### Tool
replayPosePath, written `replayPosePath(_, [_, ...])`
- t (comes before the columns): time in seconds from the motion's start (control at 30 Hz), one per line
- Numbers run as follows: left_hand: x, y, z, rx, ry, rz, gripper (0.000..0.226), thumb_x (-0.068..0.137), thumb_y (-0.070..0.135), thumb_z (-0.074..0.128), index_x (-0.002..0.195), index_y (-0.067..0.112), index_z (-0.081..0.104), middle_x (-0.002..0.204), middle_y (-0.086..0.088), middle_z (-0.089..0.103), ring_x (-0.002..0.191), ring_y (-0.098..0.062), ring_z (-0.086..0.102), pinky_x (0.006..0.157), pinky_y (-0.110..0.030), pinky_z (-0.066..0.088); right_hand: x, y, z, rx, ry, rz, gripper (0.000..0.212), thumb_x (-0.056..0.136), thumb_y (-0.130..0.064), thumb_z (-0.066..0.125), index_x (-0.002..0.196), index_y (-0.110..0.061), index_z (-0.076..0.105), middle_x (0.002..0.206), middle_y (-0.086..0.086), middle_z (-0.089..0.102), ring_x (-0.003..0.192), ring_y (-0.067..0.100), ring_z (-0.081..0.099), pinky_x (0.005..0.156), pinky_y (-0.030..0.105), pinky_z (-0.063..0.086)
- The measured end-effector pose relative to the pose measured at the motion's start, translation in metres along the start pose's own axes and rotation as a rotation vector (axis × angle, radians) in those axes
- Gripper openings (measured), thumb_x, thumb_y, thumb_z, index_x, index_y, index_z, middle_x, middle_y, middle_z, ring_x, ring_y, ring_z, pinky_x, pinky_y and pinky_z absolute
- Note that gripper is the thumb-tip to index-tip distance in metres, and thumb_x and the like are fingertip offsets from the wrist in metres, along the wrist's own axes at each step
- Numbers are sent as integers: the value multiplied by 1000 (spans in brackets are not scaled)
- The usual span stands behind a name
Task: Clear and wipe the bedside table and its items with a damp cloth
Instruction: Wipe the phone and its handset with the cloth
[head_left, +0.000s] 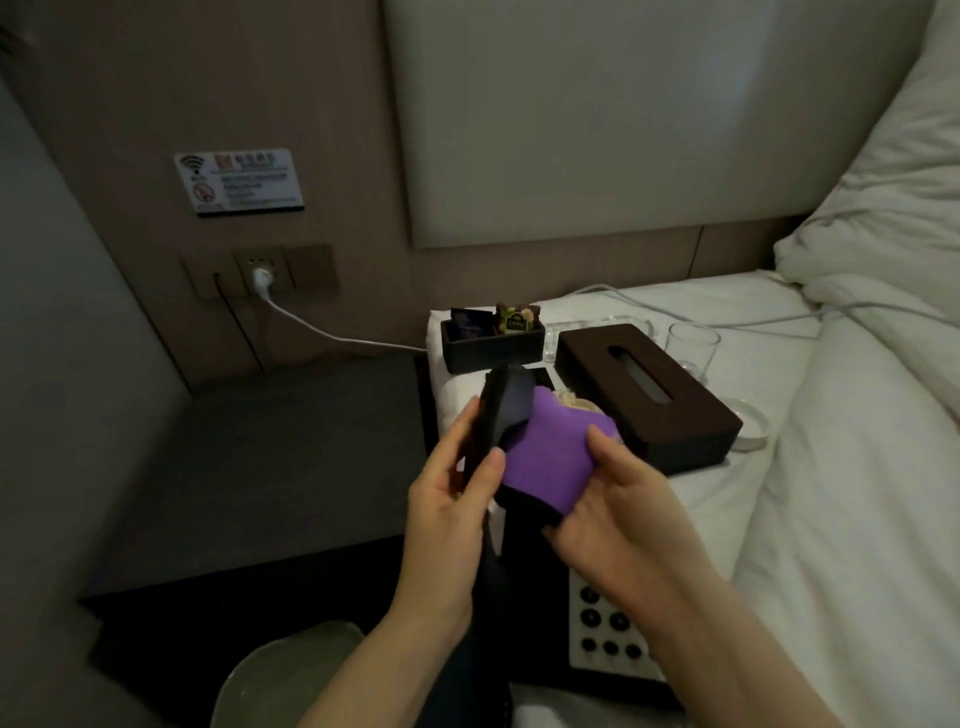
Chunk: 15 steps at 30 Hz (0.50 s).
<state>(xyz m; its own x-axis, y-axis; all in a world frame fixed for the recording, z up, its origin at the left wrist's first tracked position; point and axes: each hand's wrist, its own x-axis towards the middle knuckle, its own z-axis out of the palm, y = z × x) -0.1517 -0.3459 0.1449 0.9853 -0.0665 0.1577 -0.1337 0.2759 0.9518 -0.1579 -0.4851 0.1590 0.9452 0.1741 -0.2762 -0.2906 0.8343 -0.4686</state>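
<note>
My left hand (452, 493) grips a flat black object (501, 410), tilted upright above the bed's edge. My right hand (608, 499) holds a purple cloth (545, 457) wrapped against that object's lower part. The dark bedside table (291, 467) lies to the left of my hands. On the white bed (727, 493) sit a dark brown tissue box (649, 395), a small black tray (493, 345) with sachets, and a clear glass (693, 345).
A white plug and cable (262, 280) run from the wall sockets to the bed. A panel with round buttons (605, 634) lies below my right wrist. A pale bin (280, 675) stands at the bottom left. Pillows (883, 218) fill the right side.
</note>
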Motion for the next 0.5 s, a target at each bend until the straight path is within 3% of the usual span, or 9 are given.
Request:
replayPosePath(0.17, [-7,6,1,296,-24,125,53,94,15,56,140,39,43,134,26,48,127,3,44,112,-30,34,-6,-6,21,32,37,84,50,101,-37,37,137,-6,51,126,26,62,115,39,62,101,49,44])
replayPosePath(0.27, [-12,14,1,491,-48,195,53,96,21,53,138,49,36,131,35,40,121,9,36,106,-16,29,-11,-7,24,-5,58,107,53,101,-40,36,136,-5,52,124,24,64,114,36,64,103,47,43])
replayPosePath(0.43, [-3,35,6,565,-77,295,55,95,21,55,134,53,34,132,33,39,118,5,32,102,-7,27,-23,-7,34,-123,79,58,49,101,-38,37,132,-6,57,120,18,68,104,29,69,96,43,48])
replayPosePath(0.5, [1,39,8,535,-67,288,54,94,23,56,131,57,34,128,35,40,117,7,31,102,-11,29,-28,-8,41,-207,78,32,44,100,-36,41,128,-7,60,115,15,71,96,26,72,82,40,56])
